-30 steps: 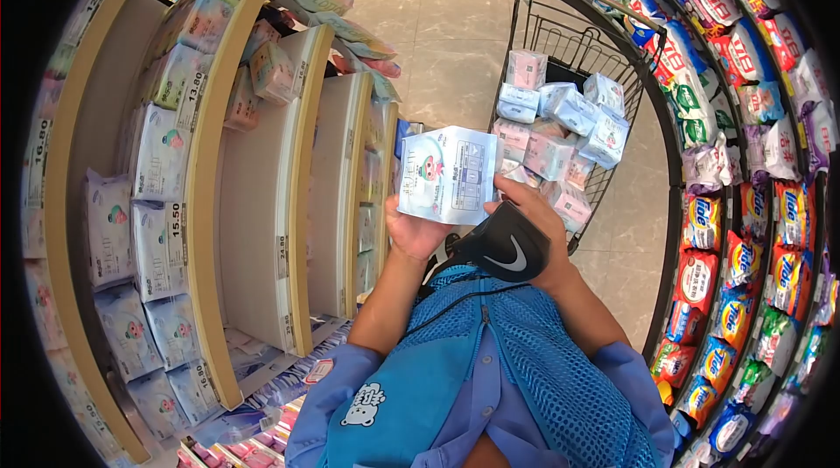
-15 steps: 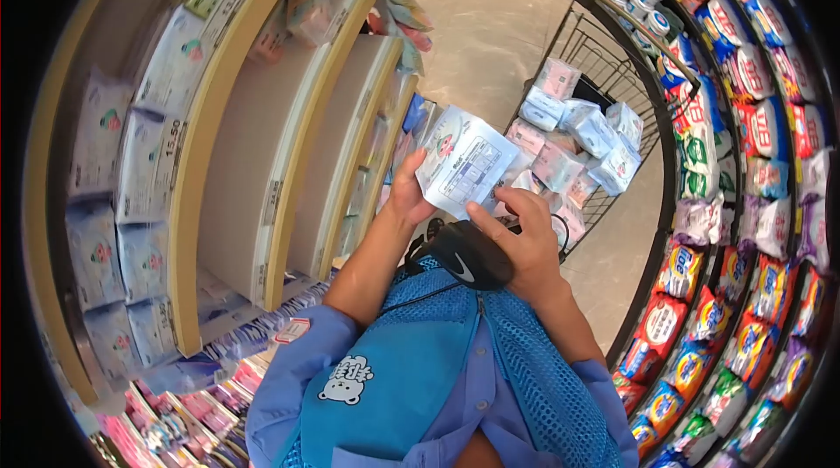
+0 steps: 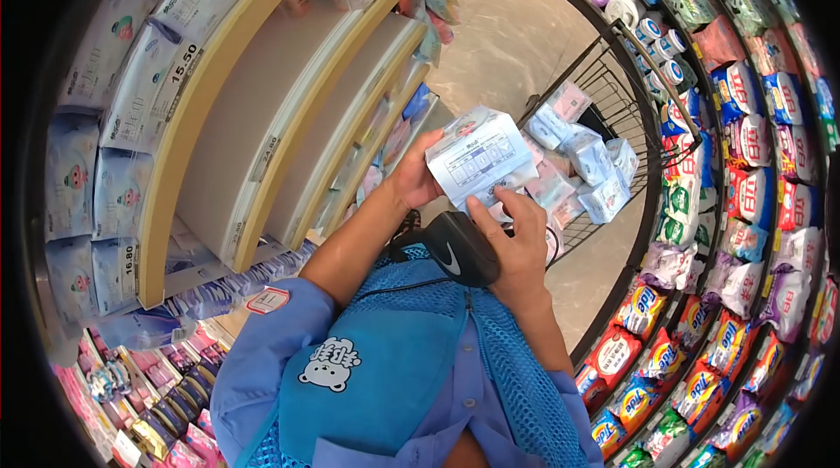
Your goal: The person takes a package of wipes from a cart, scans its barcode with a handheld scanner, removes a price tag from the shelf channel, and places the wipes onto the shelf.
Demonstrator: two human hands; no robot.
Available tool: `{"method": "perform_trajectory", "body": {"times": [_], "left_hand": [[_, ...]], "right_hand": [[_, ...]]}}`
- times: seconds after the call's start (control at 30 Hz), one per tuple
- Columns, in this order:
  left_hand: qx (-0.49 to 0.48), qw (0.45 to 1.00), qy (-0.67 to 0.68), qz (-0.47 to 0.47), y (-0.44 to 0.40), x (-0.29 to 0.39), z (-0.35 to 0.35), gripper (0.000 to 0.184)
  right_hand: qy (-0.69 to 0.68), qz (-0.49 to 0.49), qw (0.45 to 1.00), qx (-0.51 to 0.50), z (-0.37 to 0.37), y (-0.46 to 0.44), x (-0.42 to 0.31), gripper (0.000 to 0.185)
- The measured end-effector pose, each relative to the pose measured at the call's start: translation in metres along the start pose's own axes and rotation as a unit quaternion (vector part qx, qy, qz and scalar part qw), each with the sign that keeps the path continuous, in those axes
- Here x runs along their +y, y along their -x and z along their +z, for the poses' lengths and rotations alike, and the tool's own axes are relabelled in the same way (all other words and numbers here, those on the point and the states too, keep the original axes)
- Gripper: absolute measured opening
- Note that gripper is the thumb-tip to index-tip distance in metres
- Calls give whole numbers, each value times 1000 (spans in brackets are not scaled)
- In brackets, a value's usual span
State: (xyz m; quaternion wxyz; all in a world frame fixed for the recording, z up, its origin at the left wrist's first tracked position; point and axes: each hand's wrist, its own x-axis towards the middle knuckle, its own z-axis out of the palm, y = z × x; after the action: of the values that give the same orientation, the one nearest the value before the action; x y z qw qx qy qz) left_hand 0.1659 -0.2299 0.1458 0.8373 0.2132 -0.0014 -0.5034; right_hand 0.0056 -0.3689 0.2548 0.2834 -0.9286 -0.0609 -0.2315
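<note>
A white and pale blue package with a printed table on its side is between my two hands, in front of my chest. My left hand is closed round its left end. The thumb and fingers of my right hand pinch its lower right edge. Just below the package, a black pouch with a white swoosh hangs by my right wrist. Beyond my right hand, several pink and blue packages lie heaped in a wire shopping cart.
At the left stand shelves with price labels and blue-white packages. Curved racks on the right hold detergent bags. Bottles and tubs line the far rack. Pink goods sit at the lower left.
The view has turned, so the shelves and cart appear shifted. The package has tilted in my hands, its printed table now facing up more. My right hand has moved to its lower edge.
</note>
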Motion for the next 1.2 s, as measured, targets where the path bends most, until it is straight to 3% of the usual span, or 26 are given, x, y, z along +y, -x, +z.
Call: {"method": "perform_trajectory", "body": {"times": [0.5, 0.63, 0.8, 0.87, 0.97, 1.03, 1.1, 1.13, 1.17, 1.2], "left_hand": [[6, 999, -32, -3, -1, 4, -2, 73], [-32, 996, 78, 18, -2, 8, -1, 66], [-121, 978, 168, -2, -2, 15, 13, 58], [-40, 963, 266, -30, 4, 17, 31, 66], [37, 959, 281, -23, 8, 20, 46, 67], [-1, 963, 270, -13, 6, 16, 39, 69], [-35, 966, 256, 4, 5, 10, 21, 70], [-24, 987, 157, 40, 4, 5, 10, 67], [-8, 996, 55, 77, 4, 2, 0, 64], [14, 996, 1, 86, 4, 1, -3, 65]], "right_hand": [[-3, -37, 999, 5, -2, 0, 0, 46], [-68, -63, 995, 32, 0, 10, 8, 40], [-107, 5, 993, 52, 1, 15, 14, 29], [-97, 9, 994, 50, 4, 20, 20, 34], [-78, 17, 996, 36, 1, 24, 24, 42], [-71, 21, 997, 26, -4, 23, 23, 42], [-133, 107, 984, 51, -10, 20, 17, 41], [-211, 174, 956, 110, 3, 34, 28, 44], [-198, 197, 946, 166, 9, 46, 42, 48], [-268, 268, 921, 90, 3, 48, 54, 54]]}}
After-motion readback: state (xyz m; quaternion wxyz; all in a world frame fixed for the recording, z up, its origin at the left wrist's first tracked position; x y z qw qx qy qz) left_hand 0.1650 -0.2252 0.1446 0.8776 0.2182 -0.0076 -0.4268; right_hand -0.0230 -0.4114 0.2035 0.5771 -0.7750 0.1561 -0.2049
